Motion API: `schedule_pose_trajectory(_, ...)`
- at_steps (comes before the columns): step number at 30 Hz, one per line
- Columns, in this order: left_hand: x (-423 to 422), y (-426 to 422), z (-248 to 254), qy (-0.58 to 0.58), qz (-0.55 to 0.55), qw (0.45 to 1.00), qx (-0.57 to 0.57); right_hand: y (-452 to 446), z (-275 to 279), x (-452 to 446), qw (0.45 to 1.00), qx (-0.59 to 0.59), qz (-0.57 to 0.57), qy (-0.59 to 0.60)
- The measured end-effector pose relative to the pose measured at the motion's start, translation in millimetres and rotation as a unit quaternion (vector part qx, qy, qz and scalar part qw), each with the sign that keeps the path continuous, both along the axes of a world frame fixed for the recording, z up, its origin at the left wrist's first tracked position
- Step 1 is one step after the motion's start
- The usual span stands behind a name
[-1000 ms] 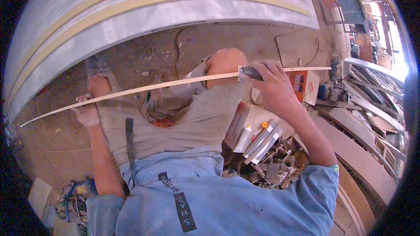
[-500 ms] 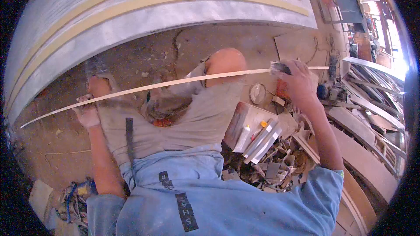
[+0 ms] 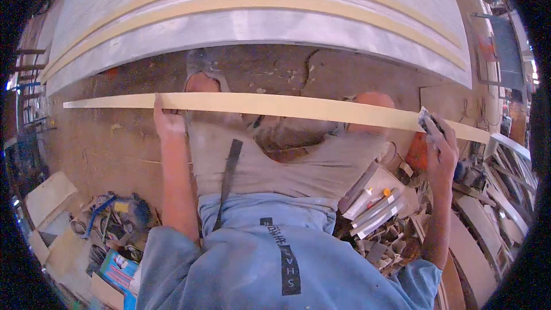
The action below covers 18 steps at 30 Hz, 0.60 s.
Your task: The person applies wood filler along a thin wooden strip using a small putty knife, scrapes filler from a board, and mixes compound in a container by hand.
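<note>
A long, thin, pale wooden strip (image 3: 264, 104) lies across the view above my knees, its broad face showing. My left hand (image 3: 168, 119) grips it near its left part, with the strip's end sticking out beyond. Close to the strip's right part, my right hand (image 3: 441, 143) is closed on a small dark block (image 3: 426, 120) with a whitish, worn edge. The block touches or nearly touches the strip; the exact contact cannot be made out.
A large whitish panel (image 3: 270, 26) with two yellowish strips spans the top. Tubes (image 3: 376, 209) and scraps (image 3: 381, 251) lie right of my lap. Boards (image 3: 470, 247) lean at far right. A blue-yellow power tool (image 3: 120, 206) sits lower left.
The strip has turned from its thin edge to its broad face. The view has shifted left. My right hand has moved along the strip toward its right end with the block.
</note>
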State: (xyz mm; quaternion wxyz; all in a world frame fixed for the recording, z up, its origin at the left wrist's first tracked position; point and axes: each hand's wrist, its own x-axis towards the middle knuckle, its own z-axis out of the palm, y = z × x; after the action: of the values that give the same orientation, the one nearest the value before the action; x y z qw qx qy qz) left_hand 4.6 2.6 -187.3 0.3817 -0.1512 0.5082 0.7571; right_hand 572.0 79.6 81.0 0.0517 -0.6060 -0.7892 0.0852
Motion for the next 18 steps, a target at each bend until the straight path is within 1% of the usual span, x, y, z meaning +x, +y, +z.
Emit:
schedule_pose_trajectory(1, -3.2, 3.8, 3.1, 0.000, 0.005, 1.000, 0.002, 1.1, 1.4, -6.0, 1.000, 0.024, 0.003, 0.005)
schedule_pose_trajectory(2, -8.2, 7.6, 7.7, 0.036, -0.007, 0.999, -0.015, 2.9, 3.0, -9.8, 0.999, 0.047, 0.007, 0.010)
schedule_pose_trajectory(3, -10.8, 11.6, 17.2, 0.073, -0.018, 0.997, -0.031, 3.8, 3.2, -10.5, 0.999, 0.049, 0.014, 0.011)
schedule_pose_trajectory(4, -8.6, 16.0, 29.5, 0.075, -0.012, 0.997, -0.029, 4.1, 3.8, -10.1, 0.998, 0.051, 0.009, 0.031)
schedule_pose_trajectory(6, -0.6, 27.0, 44.8, 0.102, 0.014, 0.990, -0.094, 4.2, 2.1, -10.5, 0.997, 0.054, 0.004, 0.053)
schedule_pose_trajectory(8, -15.8, 22.0, 22.8, 0.116, 0.015, 0.990, -0.083, 2.7, 2.3, -9.6, 0.996, 0.045, 0.009, 0.076)
schedule_pose_trajectory(9, -16.9, 17.9, 20.5, 0.160, -0.035, 0.983, -0.086, 1.0, 4.4, -11.2, 0.996, 0.046, 0.006, 0.073)
schedule_pose_trajectory(11, -17.5, 16.9, 13.3, 0.200, -0.088, 0.972, -0.087, -1.5, 8.8, -17.9, 0.996, 0.039, 0.034, 0.066)
schedule_pose_trajectory(13, -15.1, 22.3, 18.8, 0.112, -0.043, 0.988, -0.096, -1.8, 8.3, -17.1, 0.996, 0.048, 0.035, 0.072)
schedule_pose_trajectory(14, -18.2, 26.1, 13.9, 0.110, -0.046, 0.989, -0.094, -2.1, 7.8, -15.2, 0.994, 0.057, 0.038, 0.082)
schedule_pose_trajectory(16, -28.0, 40.5, 4.7, -0.015, -0.058, 0.994, -0.086, -0.5, 4.0, -10.2, 0.994, 0.065, 0.033, 0.085)
schedule_pose_trajectory(18, -27.1, 49.4, 3.3, 0.001, -0.132, 0.990, -0.045, 1.2, 2.6, -10.6, 0.992, 0.072, 0.034, 0.095)
